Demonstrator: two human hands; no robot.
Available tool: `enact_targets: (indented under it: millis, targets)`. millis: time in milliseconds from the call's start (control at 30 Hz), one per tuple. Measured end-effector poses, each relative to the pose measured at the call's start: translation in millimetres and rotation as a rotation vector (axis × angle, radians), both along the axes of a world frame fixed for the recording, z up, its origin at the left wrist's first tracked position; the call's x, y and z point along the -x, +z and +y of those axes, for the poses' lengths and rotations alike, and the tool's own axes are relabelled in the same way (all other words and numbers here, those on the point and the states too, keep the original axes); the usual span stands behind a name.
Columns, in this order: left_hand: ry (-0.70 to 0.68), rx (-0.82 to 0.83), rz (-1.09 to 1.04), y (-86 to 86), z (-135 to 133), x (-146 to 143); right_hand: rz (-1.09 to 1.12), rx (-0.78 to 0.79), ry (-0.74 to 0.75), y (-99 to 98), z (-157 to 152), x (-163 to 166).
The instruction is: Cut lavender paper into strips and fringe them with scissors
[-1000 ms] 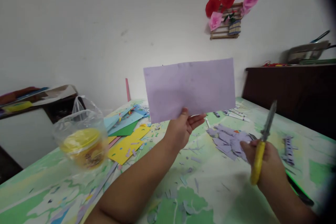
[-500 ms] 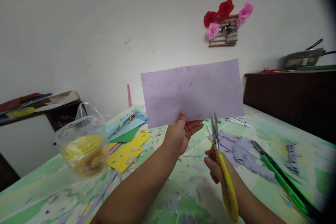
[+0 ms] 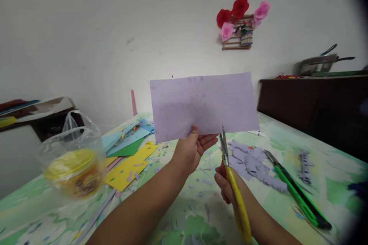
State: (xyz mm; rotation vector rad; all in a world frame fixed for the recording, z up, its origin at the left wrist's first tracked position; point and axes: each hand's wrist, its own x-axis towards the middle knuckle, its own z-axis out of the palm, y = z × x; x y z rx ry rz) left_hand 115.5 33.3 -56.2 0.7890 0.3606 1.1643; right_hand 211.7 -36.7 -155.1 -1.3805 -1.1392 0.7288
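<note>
My left hand (image 3: 189,151) pinches a lilac paper sheet (image 3: 202,105) by its lower edge, upright above the table (image 3: 281,134). My right hand (image 3: 225,185) grips yellow-handled scissors (image 3: 237,199), blades slightly parted at that edge. Rightward, a green utility knife (image 3: 299,195) lies near fringed lilac strips (image 3: 250,160).

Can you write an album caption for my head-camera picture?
Left hand holds up lilac paper; right hand holds scissors near its lower edge.
</note>
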Motion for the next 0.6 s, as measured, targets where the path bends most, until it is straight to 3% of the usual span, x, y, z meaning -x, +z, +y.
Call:
enact_targets:
  millis: [600]
  targets:
    - [0.005, -0.012, 0.001, -4.0, -1, -3, -0.056, -0.011, 0.104, -13.6, -6, -2]
